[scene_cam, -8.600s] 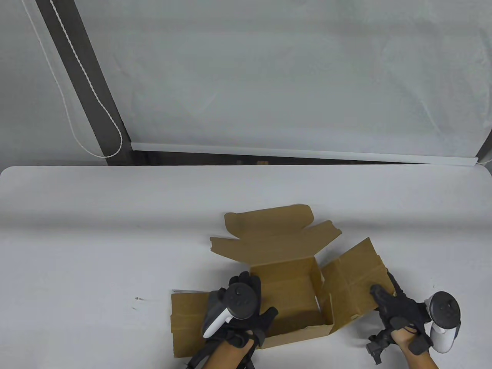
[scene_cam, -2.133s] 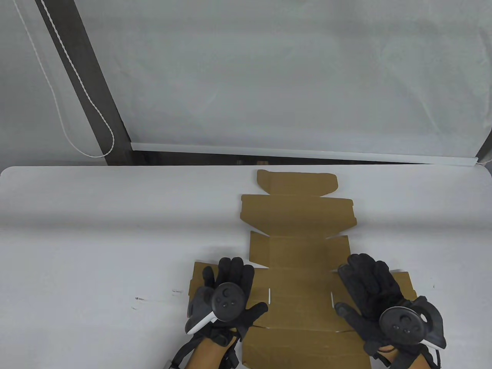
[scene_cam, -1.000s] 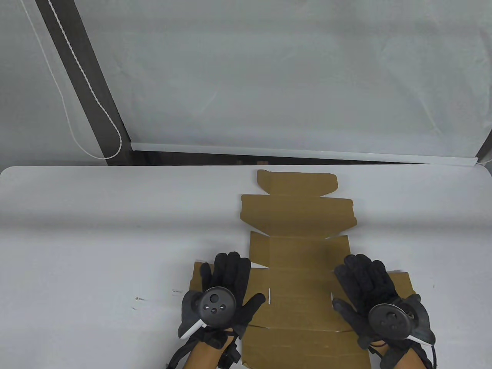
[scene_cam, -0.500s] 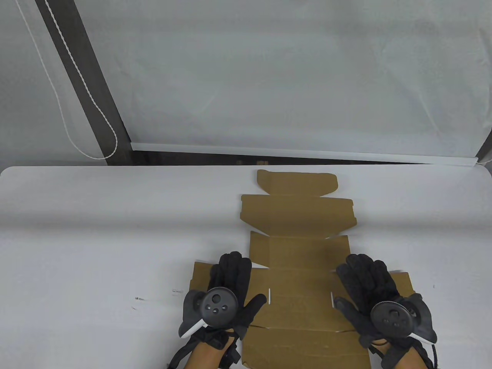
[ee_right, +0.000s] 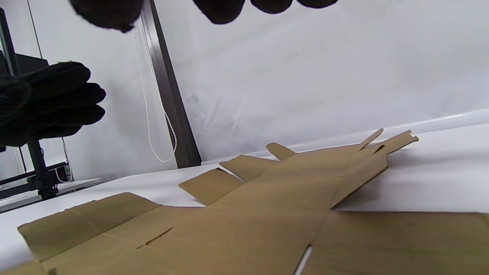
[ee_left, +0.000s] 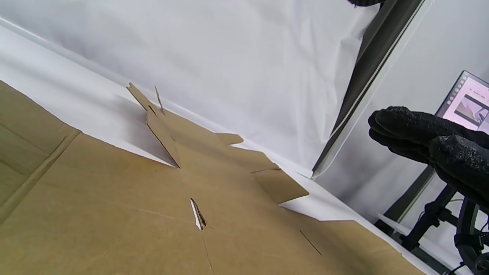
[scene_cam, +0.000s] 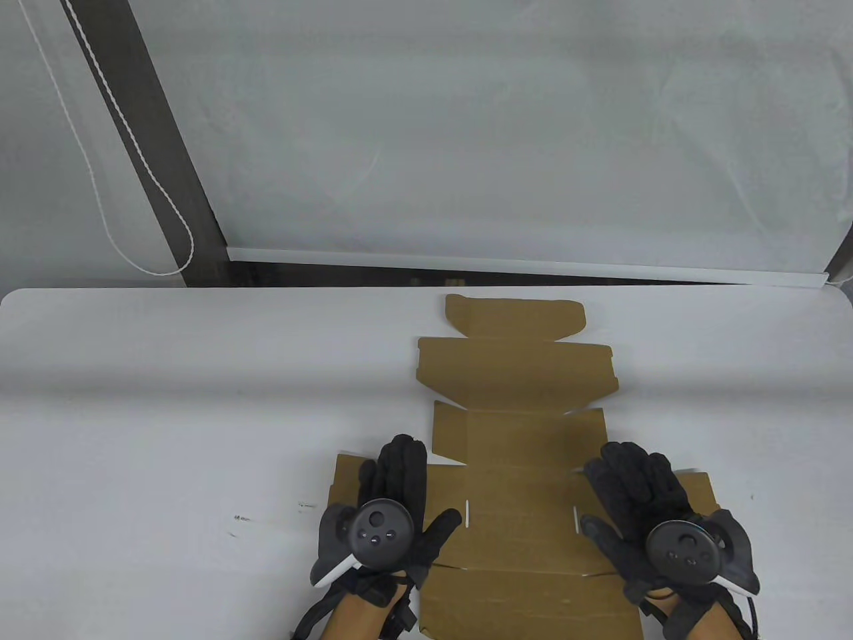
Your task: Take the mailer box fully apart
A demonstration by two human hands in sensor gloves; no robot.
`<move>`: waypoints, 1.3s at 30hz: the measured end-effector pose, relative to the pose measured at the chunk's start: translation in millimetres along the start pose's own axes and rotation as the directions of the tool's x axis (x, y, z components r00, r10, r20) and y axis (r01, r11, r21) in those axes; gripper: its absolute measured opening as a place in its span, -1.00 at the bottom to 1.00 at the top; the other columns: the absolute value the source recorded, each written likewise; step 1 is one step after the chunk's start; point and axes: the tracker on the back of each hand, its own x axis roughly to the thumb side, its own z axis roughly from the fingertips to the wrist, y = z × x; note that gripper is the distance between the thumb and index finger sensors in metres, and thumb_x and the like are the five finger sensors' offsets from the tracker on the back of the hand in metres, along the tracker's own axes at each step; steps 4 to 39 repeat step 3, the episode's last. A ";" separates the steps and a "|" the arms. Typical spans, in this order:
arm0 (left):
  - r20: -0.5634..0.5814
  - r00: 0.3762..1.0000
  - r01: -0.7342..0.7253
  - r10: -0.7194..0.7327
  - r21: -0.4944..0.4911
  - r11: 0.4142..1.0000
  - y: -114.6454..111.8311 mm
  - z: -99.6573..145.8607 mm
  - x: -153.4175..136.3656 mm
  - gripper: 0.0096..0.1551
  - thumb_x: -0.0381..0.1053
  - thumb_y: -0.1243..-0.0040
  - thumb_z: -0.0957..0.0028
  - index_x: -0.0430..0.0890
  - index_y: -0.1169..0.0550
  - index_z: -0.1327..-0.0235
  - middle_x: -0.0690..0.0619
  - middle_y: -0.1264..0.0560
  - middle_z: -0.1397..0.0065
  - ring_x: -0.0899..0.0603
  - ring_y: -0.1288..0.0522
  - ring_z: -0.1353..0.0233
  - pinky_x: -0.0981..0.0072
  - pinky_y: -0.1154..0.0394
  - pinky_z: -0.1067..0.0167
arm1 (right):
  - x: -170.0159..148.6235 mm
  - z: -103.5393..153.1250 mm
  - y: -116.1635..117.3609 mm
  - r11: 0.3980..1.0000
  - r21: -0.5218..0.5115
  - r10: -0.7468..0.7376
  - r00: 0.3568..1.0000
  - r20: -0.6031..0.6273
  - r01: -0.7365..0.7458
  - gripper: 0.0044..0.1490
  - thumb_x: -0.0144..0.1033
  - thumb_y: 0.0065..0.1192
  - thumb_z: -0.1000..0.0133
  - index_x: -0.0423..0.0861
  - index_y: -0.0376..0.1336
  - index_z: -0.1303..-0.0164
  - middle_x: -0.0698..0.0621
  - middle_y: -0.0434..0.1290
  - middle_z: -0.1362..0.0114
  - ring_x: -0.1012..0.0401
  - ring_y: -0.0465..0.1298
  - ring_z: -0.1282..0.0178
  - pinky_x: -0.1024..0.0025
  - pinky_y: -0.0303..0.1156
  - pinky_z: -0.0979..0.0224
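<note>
The mailer box (scene_cam: 516, 467) lay unfolded as one brown cardboard sheet on the white surface (scene_cam: 166, 400), right of centre, reaching from close to the far edge down to the near edge. Its narrow tuck flap lay nearest the far edge, wider panels followed toward the near edge, and two side wings spread left and right in the near part. In the wrist views a few small flaps at the far end stood slightly raised off the surface, while the rest lay flat.

The left hand (scene_cam: 390, 513) was over the left wing of the sheet, fingers straight and together, thumb spread toward the middle panel, gripping nothing. The right hand (scene_cam: 656, 520) was over the right wing in the same way, fingers extended and slightly fanned, thumb out toward the centre, also holding nothing. In the right wrist view its fingertips (ee_right: 219, 9) hung clear above the cardboard, and the left hand's fingers (ee_right: 53, 101) showed off the sheet as well. In the left wrist view the right hand's fingers (ee_left: 428, 137) appeared straight and raised.
</note>
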 end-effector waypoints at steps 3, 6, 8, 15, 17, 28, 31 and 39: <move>-0.001 1.000 0.011 -0.011 -0.010 1.000 -1.6 -0.5 0.4 0.12 0.30 0.05 -0.16 -0.11 0.41 -0.46 -0.26 0.41 -0.64 -0.46 0.29 -0.62 -0.44 0.37 -0.39 | 0.0 0.2 1.1 1.000 0.005 -0.017 1.000 0.011 0.017 -0.06 0.18 0.04 -0.21 -0.12 -0.02 -0.67 -0.33 -0.12 -0.78 -0.31 -0.04 -0.74 -0.37 -0.20 -0.66; -0.001 1.000 0.011 -0.011 -0.010 1.000 -1.6 -0.5 0.4 0.12 0.30 0.05 -0.16 -0.11 0.41 -0.46 -0.26 0.41 -0.64 -0.46 0.29 -0.62 -0.44 0.37 -0.39 | 0.0 0.2 1.1 1.000 0.005 -0.017 1.000 0.011 0.017 -0.06 0.18 0.04 -0.21 -0.12 -0.02 -0.67 -0.33 -0.12 -0.78 -0.31 -0.04 -0.74 -0.37 -0.20 -0.66; -0.001 1.000 0.011 -0.011 -0.010 1.000 -1.6 -0.5 0.4 0.12 0.30 0.05 -0.16 -0.11 0.41 -0.46 -0.26 0.41 -0.64 -0.46 0.29 -0.62 -0.44 0.37 -0.39 | 0.0 0.2 1.1 1.000 0.005 -0.017 1.000 0.011 0.017 -0.06 0.18 0.04 -0.21 -0.12 -0.02 -0.67 -0.33 -0.12 -0.78 -0.31 -0.04 -0.74 -0.37 -0.20 -0.66; -0.001 1.000 0.011 -0.011 -0.010 1.000 -1.6 -0.5 0.4 0.12 0.30 0.05 -0.16 -0.11 0.41 -0.46 -0.26 0.41 -0.64 -0.46 0.29 -0.62 -0.44 0.37 -0.39 | 0.0 0.2 1.1 1.000 0.005 -0.017 1.000 0.011 0.017 -0.06 0.18 0.04 -0.21 -0.12 -0.02 -0.67 -0.33 -0.12 -0.78 -0.31 -0.04 -0.74 -0.37 -0.20 -0.66; -0.001 1.000 0.011 -0.011 -0.010 1.000 -1.6 -0.5 0.4 0.12 0.30 0.05 -0.16 -0.11 0.41 -0.46 -0.26 0.41 -0.64 -0.46 0.29 -0.62 -0.44 0.37 -0.39 | 0.0 0.2 1.1 1.000 0.005 -0.017 1.000 0.011 0.017 -0.06 0.18 0.04 -0.21 -0.12 -0.02 -0.67 -0.33 -0.12 -0.78 -0.31 -0.04 -0.74 -0.37 -0.20 -0.66; -0.001 1.000 0.011 -0.011 -0.010 1.000 -1.6 -0.5 0.4 0.12 0.30 0.05 -0.16 -0.11 0.41 -0.46 -0.26 0.41 -0.64 -0.46 0.29 -0.62 -0.44 0.37 -0.39 | 0.0 0.2 1.1 1.000 0.005 -0.017 1.000 0.011 0.017 -0.06 0.18 0.04 -0.21 -0.12 -0.02 -0.67 -0.33 -0.12 -0.78 -0.31 -0.04 -0.74 -0.37 -0.20 -0.66; -0.001 1.000 0.011 -0.011 -0.010 1.000 -1.6 -0.5 0.4 0.12 0.30 0.05 -0.16 -0.11 0.41 -0.46 -0.26 0.41 -0.64 -0.46 0.29 -0.62 -0.44 0.37 -0.39 | 0.0 0.2 1.1 1.000 0.005 -0.017 1.000 0.011 0.017 -0.06 0.18 0.04 -0.21 -0.12 -0.02 -0.67 -0.33 -0.12 -0.78 -0.31 -0.04 -0.74 -0.37 -0.20 -0.66; -0.001 1.000 0.011 -0.011 -0.010 1.000 -1.6 -0.5 0.4 0.12 0.30 0.05 -0.16 -0.11 0.41 -0.46 -0.26 0.41 -0.64 -0.46 0.29 -0.62 -0.44 0.37 -0.39 | 0.0 0.2 1.1 1.000 0.005 -0.017 1.000 0.011 0.017 -0.06 0.18 0.04 -0.21 -0.12 -0.02 -0.67 -0.33 -0.12 -0.78 -0.31 -0.04 -0.74 -0.37 -0.20 -0.66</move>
